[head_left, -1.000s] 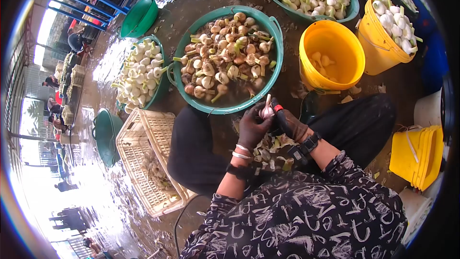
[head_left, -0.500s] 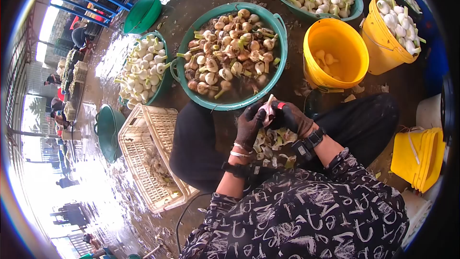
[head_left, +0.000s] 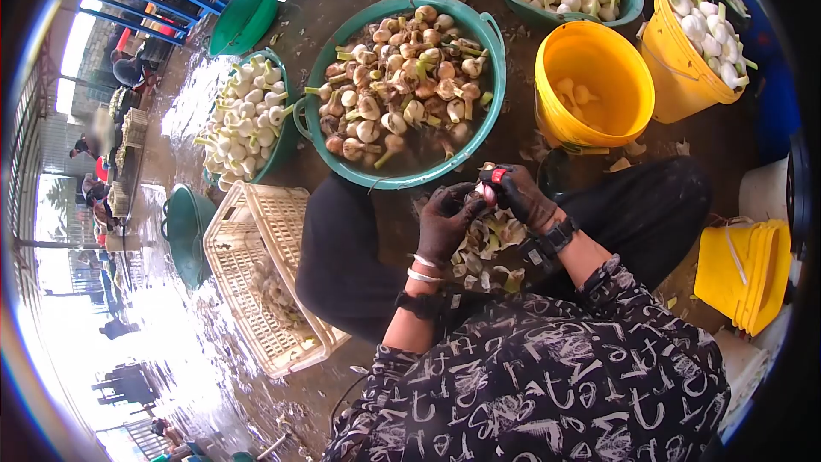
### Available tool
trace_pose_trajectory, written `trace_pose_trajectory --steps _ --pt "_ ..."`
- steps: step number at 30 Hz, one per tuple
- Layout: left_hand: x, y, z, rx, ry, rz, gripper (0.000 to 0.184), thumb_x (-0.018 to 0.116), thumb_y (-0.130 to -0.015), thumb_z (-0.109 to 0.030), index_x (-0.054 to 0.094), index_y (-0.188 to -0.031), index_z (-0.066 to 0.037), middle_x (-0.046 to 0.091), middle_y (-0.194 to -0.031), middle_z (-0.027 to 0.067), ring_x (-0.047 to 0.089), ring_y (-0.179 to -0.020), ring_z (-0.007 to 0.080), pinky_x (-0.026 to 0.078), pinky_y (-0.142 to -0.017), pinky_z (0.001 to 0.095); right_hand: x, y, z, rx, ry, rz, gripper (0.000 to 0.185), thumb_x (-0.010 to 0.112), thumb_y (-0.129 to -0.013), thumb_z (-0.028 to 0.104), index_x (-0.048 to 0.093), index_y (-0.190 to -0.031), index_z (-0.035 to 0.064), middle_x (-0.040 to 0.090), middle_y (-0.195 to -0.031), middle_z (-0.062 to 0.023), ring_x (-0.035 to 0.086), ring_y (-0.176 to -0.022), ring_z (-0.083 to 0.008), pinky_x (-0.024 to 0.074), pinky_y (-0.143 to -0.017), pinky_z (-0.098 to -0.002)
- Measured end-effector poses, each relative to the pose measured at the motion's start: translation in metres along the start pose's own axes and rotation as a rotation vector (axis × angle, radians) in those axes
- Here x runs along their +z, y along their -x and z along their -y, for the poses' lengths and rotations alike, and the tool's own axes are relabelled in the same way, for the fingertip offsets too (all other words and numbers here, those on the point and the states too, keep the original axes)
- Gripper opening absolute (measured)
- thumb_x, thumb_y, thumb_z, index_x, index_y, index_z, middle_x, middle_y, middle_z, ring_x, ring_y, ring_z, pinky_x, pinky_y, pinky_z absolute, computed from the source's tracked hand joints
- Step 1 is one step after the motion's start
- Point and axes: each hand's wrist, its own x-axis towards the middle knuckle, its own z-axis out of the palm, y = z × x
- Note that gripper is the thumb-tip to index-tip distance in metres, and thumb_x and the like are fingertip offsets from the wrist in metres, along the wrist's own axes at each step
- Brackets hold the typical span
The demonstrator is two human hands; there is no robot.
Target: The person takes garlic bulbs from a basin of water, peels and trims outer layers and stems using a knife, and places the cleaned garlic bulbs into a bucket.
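A garlic bulb, pinkish white, is held between my gloved hands just below the rim of a green tub of unpeeled, brownish garlic. My left hand has its fingers wrapped round the bulb from the left. From the right, my right hand is closed at the top of the bulb, with something red at its thumb and forefinger; whether it also holds a small tool is not clear. Loose garlic skins lie under both hands, between my knees.
A yellow bucket with a few bulbs stands beyond my right hand. White garlic fills another yellow bucket and green tubs at the left and the back. A cream crate leans by my left knee. People sit far left.
The bulb has turned between my hands, and its upright stem no longer shows. My right hand has shifted slightly upward and now covers the bulb's top.
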Motion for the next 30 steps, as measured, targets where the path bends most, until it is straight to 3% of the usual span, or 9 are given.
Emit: trace_pose_trajectory --steps 6,8,10,12,18,20,24,26,30 --pt "0.001 0.014 0.001 -0.012 -0.135 0.119 0.016 0.067 -0.081 -0.015 0.066 -0.091 -0.003 0.065 -0.081 0.0086 0.063 -0.072 0.017 0.048 -0.068 0.0279 -0.004 -0.004 -0.024 -0.222 0.562 -0.109 0.019 0.056 -0.086 0.022 0.061 -0.079 0.0044 0.06 -0.07 -0.0106 0.059 -0.065 -0.0232 0.0466 -0.061 -0.0279" --pt "0.001 0.029 0.004 -0.023 -0.84 0.606 0.028 0.064 -0.082 -0.03 0.065 -0.089 -0.003 0.066 -0.083 0.0143 0.064 -0.072 0.0292 0.049 -0.066 0.0335 -0.001 -0.01 -0.004 -0.358 0.473 0.006 0.019 0.052 -0.088 0.018 0.06 -0.082 0.0025 0.061 -0.073 -0.0089 0.061 -0.068 -0.0204 0.047 -0.063 -0.0257" --pt "-0.004 0.033 0.02 0.042 -0.838 0.55 0.037 0.061 -0.082 -0.04 0.066 -0.09 -0.004 0.065 -0.084 0.0185 0.061 -0.076 0.0379 0.049 -0.068 0.0364 0.003 -0.02 -0.027 -0.26 -0.204 0.046 0.018 0.047 -0.088 0.012 0.059 -0.088 -0.0015 0.063 -0.081 -0.007 0.061 -0.072 -0.0157 0.0473 -0.066 -0.0244" --pt "-0.007 0.027 0.021 -0.213 -0.812 0.11 0.032 0.064 -0.082 -0.032 0.066 -0.094 -0.002 0.066 -0.085 0.0174 0.064 -0.078 0.0294 0.049 -0.07 0.033 -0.005 -0.012 -0.023 -0.253 -0.019 0.033 0.019 0.046 -0.088 0.011 0.059 -0.091 -0.0027 0.063 -0.085 -0.0064 0.061 -0.073 -0.0139 0.0475 -0.067 -0.0236" --pt "0.004 -0.004 0.009 0.157 -0.244 -0.038 0.058 0.072 -0.078 -0.014 0.043 -0.127 0.001 0.061 -0.101 0.008 0.059 -0.085 0.0131 0.049 -0.076 0.0268 0.011 -0.004 -0.003 -0.227 0.21 0.058 0.03 0.042 -0.092 0.02 0.061 -0.098 -0.0027 0.064 -0.091 -0.0052 0.061 -0.079 -0.0114 0.0492 -0.07 -0.0233" --pt "0.009 -0.008 0.007 0.055 -0.066 -0.03 0.045 0.069 -0.081 -0.016 0.05 -0.118 0.002 0.061 -0.098 0.0067 0.059 -0.084 0.0123 0.049 -0.075 0.0261 0.012 -0.001 -0.013 0.274 -0.41 0.023 0.031 0.045 -0.091 0.027 0.062 -0.098 0.0021 0.065 -0.088 -0.005 0.061 -0.077 -0.0105 0.0489 -0.067 -0.0244" --pt "-0.003 -0.013 0.011 -0.042 0.545 -0.233 0.032 0.048 -0.093 -0.029 0.055 -0.104 0.0 0.047 -0.074 -0.0033 0.045 -0.064 0.0061 0.042 -0.059 0.021 -0.017 -0.005 -0.023 0.438 -0.951 0.086 0.027 0.049 -0.089 0.03 0.066 -0.088 0.0095 0.066 -0.083 -0.0022 0.062 -0.073 -0.0125 0.048 -0.06 -0.0269" --pt "0.0 -0.011 -0.029 -0.097 0.914 -0.289 0.027 0.043 -0.094 -0.028 0.053 -0.093 -0.002 0.035 -0.067 -0.0055 0.034 -0.058 0.006 0.033 -0.054 0.0204 -0.043 -0.015 -0.101 0.366 0.04 0.377 0.033 0.054 -0.087 0.038 0.066 -0.085 0.0065 0.064 -0.078 -0.0046 0.062 -0.07 -0.0162 0.0491 -0.064 -0.0298" --pt "-0.021 -0.021 0.008 0.198 0.686 -0.204 0.021 0.047 -0.092 -0.023 0.051 -0.086 -0.003 0.037 -0.069 -0.0038 0.035 -0.061 0.0065 0.033 -0.059 0.0206 -0.014 0.001 -0.063 0.447 0.97 0.162 0.049 0.058 -0.077 0.052 0.066 -0.079 0.0036 0.067 -0.08 -0.0088 0.064 -0.071 -0.0205 0.0485 -0.061 -0.0341"
